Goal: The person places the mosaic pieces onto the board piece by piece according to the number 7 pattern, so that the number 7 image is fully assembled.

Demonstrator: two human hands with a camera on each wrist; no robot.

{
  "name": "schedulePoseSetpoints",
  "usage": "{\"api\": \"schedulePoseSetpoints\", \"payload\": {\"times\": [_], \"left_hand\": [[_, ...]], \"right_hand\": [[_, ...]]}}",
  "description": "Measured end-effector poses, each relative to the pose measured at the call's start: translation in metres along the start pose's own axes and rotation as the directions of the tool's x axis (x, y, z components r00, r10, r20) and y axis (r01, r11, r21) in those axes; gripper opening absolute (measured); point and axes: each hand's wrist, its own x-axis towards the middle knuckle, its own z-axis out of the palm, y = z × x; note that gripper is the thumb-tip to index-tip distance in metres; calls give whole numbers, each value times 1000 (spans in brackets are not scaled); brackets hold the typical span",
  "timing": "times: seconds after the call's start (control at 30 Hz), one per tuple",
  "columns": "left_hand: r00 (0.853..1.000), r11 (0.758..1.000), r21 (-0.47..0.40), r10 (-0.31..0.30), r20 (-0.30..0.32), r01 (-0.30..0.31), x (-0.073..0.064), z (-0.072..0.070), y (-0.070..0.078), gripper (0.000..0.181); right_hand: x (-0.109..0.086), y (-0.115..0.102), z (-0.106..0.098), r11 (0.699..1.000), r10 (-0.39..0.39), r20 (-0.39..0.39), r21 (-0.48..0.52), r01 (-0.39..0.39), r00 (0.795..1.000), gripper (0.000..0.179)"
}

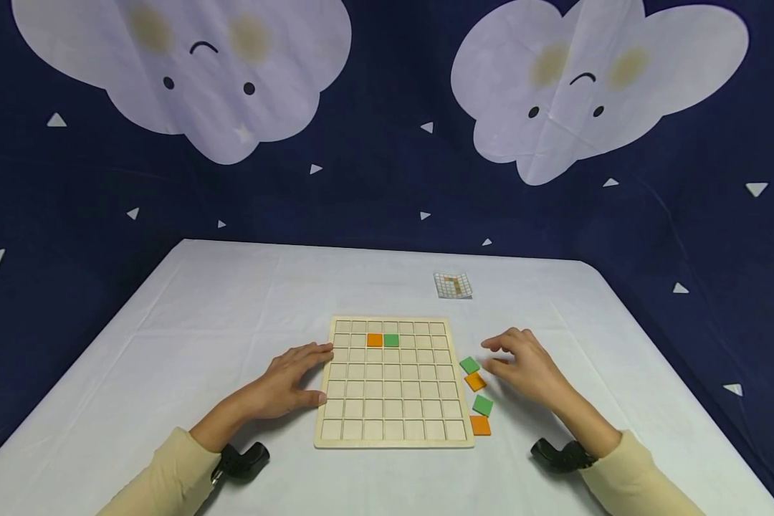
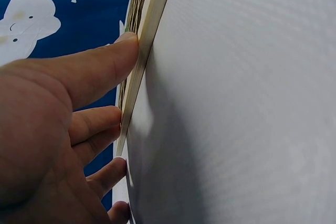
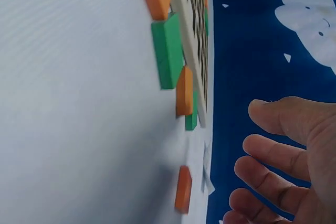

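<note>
A person's left hand (image 1: 290, 383), fingers extended and gripping nothing, touches the left edge of a pale wooden board (image 1: 392, 390) on a white tabletop (image 1: 232, 294). In the board's second row from the far side, an orange tile (image 1: 375, 340) sits just left of a green tile (image 1: 391, 340). Beyond the board's far right corner lies a patterned card (image 1: 454, 286). Loose tiles (image 1: 483, 405), green and orange, line the board's right side. The right hand (image 1: 522, 364), fingers loosely bent and holding nothing, hovers beside them.

Left arm (image 1: 222, 423), right arm (image 1: 583, 419) extend forward, angled inward. Left grip (image 1: 284, 383): fingers (image 1: 308, 350) extended, slightly bent, thumb (image 1: 309, 398) apart. Right grip (image 1: 527, 367): fingers loosely curved, gap between thumb and fingertips.
</note>
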Motion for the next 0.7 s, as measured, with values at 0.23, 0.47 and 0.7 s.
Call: {"api": "schedulePoseSetpoints", "payload": {"times": [0.23,0.47,0.7], "left_hand": [[1000,1000,-2,8,-3,-8,0,0,-1,67],[1000,1000,8,13,-4,-13,0,0,-1,67],[1000,1000,1,18,1,-18,0,0,-1,67]], "right_hand": [[-4,13,-1,999,19,14,-28,-19,1000,27],[-8,22,-4,999,20,15,-49,-19,1000,28],[-10,29,-4,998,23,10,-67,-22,1000,28]]}}
